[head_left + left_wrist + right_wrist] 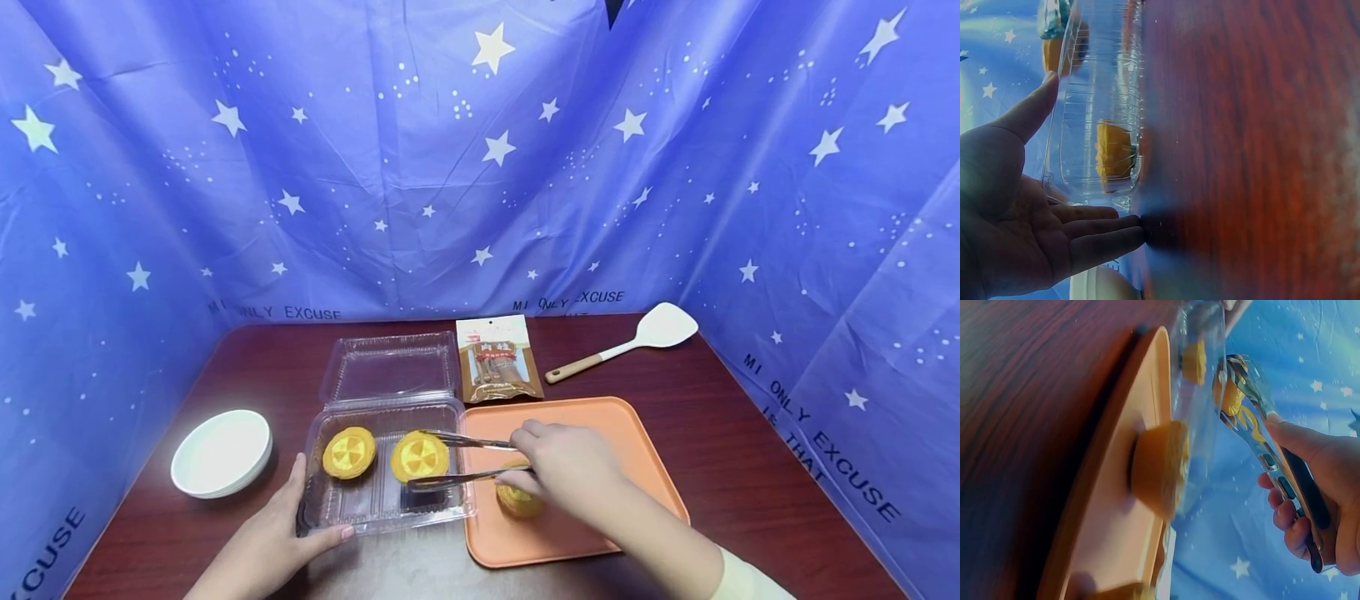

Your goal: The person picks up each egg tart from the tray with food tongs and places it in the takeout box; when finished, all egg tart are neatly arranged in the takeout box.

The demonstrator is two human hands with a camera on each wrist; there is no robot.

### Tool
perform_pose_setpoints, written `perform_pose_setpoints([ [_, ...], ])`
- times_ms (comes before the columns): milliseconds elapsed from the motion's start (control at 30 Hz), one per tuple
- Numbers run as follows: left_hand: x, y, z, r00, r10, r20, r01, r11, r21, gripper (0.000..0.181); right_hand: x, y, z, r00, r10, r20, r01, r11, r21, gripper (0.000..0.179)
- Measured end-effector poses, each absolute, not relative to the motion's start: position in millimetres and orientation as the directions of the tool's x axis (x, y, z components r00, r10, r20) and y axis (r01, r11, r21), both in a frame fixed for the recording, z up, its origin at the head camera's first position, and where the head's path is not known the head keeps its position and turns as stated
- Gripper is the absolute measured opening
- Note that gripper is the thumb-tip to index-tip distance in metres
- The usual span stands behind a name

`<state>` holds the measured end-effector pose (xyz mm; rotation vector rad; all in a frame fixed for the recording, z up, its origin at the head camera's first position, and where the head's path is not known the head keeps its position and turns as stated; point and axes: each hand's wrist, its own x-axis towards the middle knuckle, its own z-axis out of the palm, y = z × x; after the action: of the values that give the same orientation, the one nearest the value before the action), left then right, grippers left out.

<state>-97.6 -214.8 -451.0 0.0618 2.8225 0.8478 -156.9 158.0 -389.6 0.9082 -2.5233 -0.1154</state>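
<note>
My right hand (573, 467) grips metal tongs (1272, 459). Between the tongs' ends is a yellow egg tart (1230, 394), raised over the clear plastic clamshell box (375, 510). Another egg tart (349, 452) sits in the box's left half. At the box's left side, my left hand (262, 533) touches its front corner, thumb in front and straight fingers along the side. On the orange tray (573, 546), a tart (1160, 469) lies under my right hand, partly hidden in the head view. A further tart (1124, 592) shows at the right wrist view's bottom edge.
Left of the box stands a white bowl (222, 454). Behind the tray lie a brown and white snack packet (498, 358) and a white spatula (663, 327) with a wooden handle. The box's lid (393, 367) is folded back. A blue star-patterned curtain (390, 167) surrounds the table.
</note>
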Motion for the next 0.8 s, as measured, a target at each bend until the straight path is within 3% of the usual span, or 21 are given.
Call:
perform_pose_setpoints([
  [100, -98.1, -214.8, -450.9, -0.979, 0.095, -0.179, -0.019, 0.838, 0.546, 0.132, -157.3, 145.6, -390.4, -0.665, -0.655, 0.358, -0.61, 0.754, 0.244, 0.046],
  [400, -98.9, -215.0, -452.1, -0.983, 0.095, -0.155, -0.002, 0.847, 0.531, 0.132, -164.8, 116.5, -393.8, -0.711, -0.691, 0.132, -0.654, 0.718, 0.237, 0.048],
  [800, -98.3, -215.0, -450.8, -0.986, 0.097, -0.138, 0.009, 0.849, 0.529, 0.132, -172.9, 119.0, -379.2, -0.752, -0.659, 0.023, -0.64, 0.738, 0.213, 0.046],
])
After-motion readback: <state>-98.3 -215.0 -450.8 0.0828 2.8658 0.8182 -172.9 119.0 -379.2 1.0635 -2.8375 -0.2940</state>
